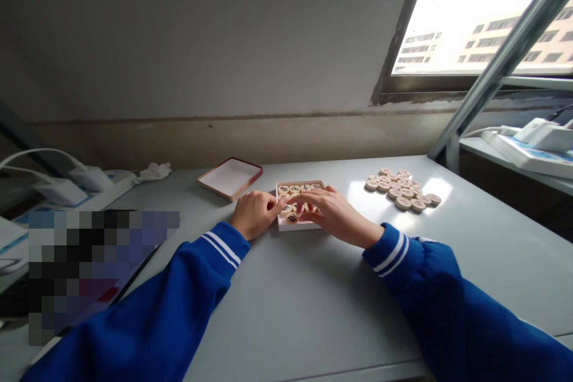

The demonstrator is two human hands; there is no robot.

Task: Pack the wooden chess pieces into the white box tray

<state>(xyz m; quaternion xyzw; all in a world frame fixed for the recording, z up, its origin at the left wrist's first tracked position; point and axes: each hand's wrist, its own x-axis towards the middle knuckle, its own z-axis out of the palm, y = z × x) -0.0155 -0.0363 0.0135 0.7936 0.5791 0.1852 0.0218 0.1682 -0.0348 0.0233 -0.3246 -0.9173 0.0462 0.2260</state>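
Observation:
A shallow open box [301, 227] with pale walls stands on the desk between my hands. Inside lie round wooden Chinese chess pieces [292, 218] with dark characters. My left hand [255, 213] is closed against the box's left side, its thumb at the rim; its other fingertips are mostly hidden. Over the box arches my right hand [338, 215], thumb and fingers apart, fingertips at the pieces. No piece shows lifted in it, and it covers part of the box's right half. A box lid [230, 176], inner side up, rests behind my left hand.
More chess pieces [403, 188] form a loose cluster at the right on the grey desk [295, 310]. Plugs and cables on a power strip [111, 194], a crumpled white item [154, 172] and a blurred-out flat object [98, 274] lie left. A metal post [452, 131] rises at the right.

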